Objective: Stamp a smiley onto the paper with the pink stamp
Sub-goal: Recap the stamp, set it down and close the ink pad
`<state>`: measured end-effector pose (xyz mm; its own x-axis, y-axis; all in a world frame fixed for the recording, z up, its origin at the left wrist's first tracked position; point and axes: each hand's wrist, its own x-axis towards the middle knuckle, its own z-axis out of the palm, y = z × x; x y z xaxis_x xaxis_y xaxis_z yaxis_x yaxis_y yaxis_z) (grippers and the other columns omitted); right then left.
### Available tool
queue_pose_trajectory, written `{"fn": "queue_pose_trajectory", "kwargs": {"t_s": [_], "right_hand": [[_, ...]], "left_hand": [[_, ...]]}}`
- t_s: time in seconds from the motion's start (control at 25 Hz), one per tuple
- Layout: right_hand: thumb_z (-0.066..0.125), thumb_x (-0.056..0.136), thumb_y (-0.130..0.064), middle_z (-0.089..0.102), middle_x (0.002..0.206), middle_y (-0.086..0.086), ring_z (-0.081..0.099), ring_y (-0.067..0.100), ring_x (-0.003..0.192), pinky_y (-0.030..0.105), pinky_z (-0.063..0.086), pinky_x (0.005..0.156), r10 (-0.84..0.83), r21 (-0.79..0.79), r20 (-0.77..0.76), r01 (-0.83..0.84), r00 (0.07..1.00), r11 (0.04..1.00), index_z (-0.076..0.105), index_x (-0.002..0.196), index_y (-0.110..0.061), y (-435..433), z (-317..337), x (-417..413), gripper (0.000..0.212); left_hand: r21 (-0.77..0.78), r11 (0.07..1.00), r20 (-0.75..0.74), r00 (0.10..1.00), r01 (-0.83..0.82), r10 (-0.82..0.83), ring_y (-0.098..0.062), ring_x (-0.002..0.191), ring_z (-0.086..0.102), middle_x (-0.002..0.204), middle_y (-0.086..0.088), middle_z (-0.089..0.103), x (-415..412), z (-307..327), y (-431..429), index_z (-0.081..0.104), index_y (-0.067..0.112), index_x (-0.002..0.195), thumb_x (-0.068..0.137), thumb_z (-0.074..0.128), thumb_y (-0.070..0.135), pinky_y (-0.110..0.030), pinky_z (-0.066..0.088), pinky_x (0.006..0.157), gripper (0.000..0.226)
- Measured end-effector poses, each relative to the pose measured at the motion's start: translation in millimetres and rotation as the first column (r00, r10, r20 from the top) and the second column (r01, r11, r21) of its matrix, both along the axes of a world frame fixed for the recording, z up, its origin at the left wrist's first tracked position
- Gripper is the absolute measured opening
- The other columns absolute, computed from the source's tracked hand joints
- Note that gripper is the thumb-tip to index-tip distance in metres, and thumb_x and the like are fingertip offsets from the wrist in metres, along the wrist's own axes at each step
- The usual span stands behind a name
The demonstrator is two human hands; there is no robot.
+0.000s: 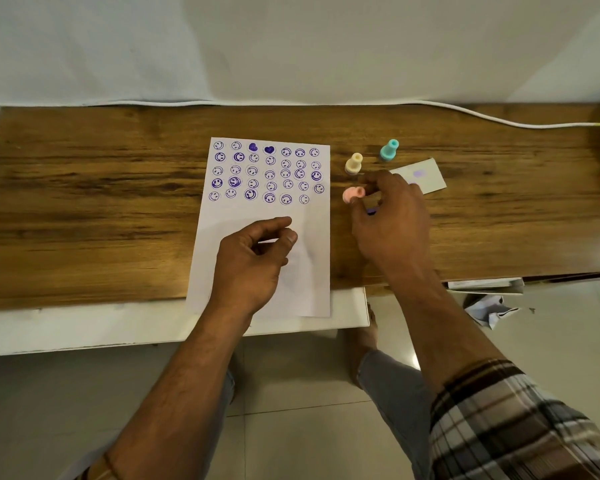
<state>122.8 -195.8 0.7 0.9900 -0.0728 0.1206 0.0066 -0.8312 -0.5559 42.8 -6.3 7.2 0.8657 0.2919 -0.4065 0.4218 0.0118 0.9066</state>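
Note:
A white paper point(312, 216) lies on the wooden table, its upper half filled with several rows of purple smileys and two hearts. My left hand point(253, 258) rests on the blank lower half, fingers loosely curled and holding nothing. The pink stamp point(351, 194) is tipped on its side just right of the paper's edge. The fingertips of my right hand point(390, 220) pinch its narrow end. A small purple thing point(371, 212) shows under that hand; I cannot tell what it is.
A cream stamp point(353, 163) and a teal stamp point(389, 150) stand upright behind my right hand. A small white card point(426, 174) with a purple smudge lies to their right. A white cable point(499, 121) runs along the table's back edge. Crumpled paper point(489, 308) lies on the floor.

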Motion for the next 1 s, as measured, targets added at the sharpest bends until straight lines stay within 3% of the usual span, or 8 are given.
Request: {"fn": "queue_pose_trajectory", "kwargs": {"t_s": [0.24, 0.32, 0.4, 0.44, 0.64, 0.8, 1.0], "right_hand": [[0.064, 0.098, -0.031, 0.071, 0.124, 0.007, 0.056, 0.030, 0.111, 0.034, 0.038, 0.081, 0.073, -0.149, -0.044, -0.079, 0.996, 0.986, 0.067, 0.127, -0.016, 3.8, -12.5, 15.6, 0.033], [0.067, 0.092, -0.032, 0.070, 0.122, 0.005, 0.058, 0.029, 0.110, 0.036, 0.046, 0.084, 0.054, -0.018, -0.039, -0.055, 0.998, 0.998, 0.068, 0.126, -0.019, 1.7, -6.7, 18.1, 0.036], [0.069, 0.087, -0.034, 0.067, 0.126, 0.003, 0.058, 0.026, 0.116, 0.041, 0.053, 0.091, -0.065, 0.147, -0.028, 0.068, 0.997, 0.987, 0.065, 0.129, -0.023, -6.4, 2.0, 23.1, 0.044], [0.071, 0.087, -0.035, 0.064, 0.132, 0.003, 0.057, 0.025, 0.121, 0.042, 0.053, 0.094, -0.129, 0.150, -0.027, 0.132, 0.991, 0.980, 0.062, 0.134, -0.026, -13.7, 3.4, 27.5, 0.049], [0.072, 0.088, -0.053, 0.038, 0.161, 0.014, 0.036, 0.037, 0.147, 0.057, 0.041, 0.114, -0.274, -0.082, -0.207, 0.263, 0.939, 0.961, 0.032, 0.156, -0.025, -52.0, -13.8, 52.0, 0.084], [0.075, 0.083, -0.061, 0.043, 0.158, 0.015, 0.039, 0.039, 0.145, 0.056, 0.041, 0.111, -0.296, -0.152, -0.251, 0.264, 0.922, 0.952, 0.027, 0.159, -0.022, -57.9, -19.3, 60.2, 0.098], [0.079, 0.078, -0.059, 0.051, 0.151, 0.011, 0.048, 0.033, 0.139, 0.052, 0.048, 0.108, -0.342, -0.034, -0.151, 0.341, 0.927, 0.940, 0.030, 0.156, -0.023, -56.1, 3.4, 47.2, 0.099]], "left_hand": [[0.030, 0.999, 0.021, 1.000, 0.021, -0.022, -0.010, 0.090, 0.073, 0.100, 0.017, 0.076, 0.7, 0.9, 2.1, 0.075, 0.035, 0.109, 0.091, 0.074, 0.023, -0.020, 0.062, 0.073, 0.022], [0.025, 1.000, 0.031, 0.999, 0.013, -0.013, -0.013, 0.092, 0.073, 0.102, 0.016, 0.076, 2.0, 0.9, 2.8, 0.075, 0.034, 0.109, 0.091, 0.074, 0.023, -0.018, 0.060, 0.071, 0.022], [0.020, 1.000, 0.042, 0.999, -0.011, 0.010, -0.016, 0.094, 0.073, 0.105, 0.011, 0.076, 2.6, 0.6, 3.6, 0.075, 0.031, 0.111, 0.092, 0.073, 0.023, -0.020, 0.061, 0.071, 0.021], [0.020, 0.999, 0.047, 0.999, -0.026, 0.025, -0.018, 0.094, 0.073, 0.105, 0.009, 0.077, 2.4, 0.4, 4.4, 0.076, 0.030, 0.111, 0.092, 0.073, 0.023, -0.021, 0.062, 0.071, 0.021], [0.028, 0.998, 0.066, 0.996, -0.061, 0.059, -0.018, 0.092, 0.074, 0.103, 0.009, 0.076, 1.8, 0.4, 6.4, 0.075, 0.033, 0.107, 0.093, 0.071, 0.021, -0.020, 0.060, 0.068, 0.019], [0.030, 0.997, 0.065, 0.996, -0.065, 0.063, -0.017, 0.090, 0.074, 0.102, 0.007, 0.076, 1.0, -0.7, 4.3, 0.075, 0.034, 0.105, 0.093, 0.071, 0.020, -0.023, 0.062, 0.070, 0.019], [0.044, 0.996, 0.075, 0.994, -0.082, 0.079, -0.017, 0.091, 0.074, 0.103, 0.004, 0.076, 1.8, -0.9, 4.7, 0.075, 0.029, 0.111, 0.094, 0.070, 0.018, -0.020, 0.061, 0.068, 0.021]]}}
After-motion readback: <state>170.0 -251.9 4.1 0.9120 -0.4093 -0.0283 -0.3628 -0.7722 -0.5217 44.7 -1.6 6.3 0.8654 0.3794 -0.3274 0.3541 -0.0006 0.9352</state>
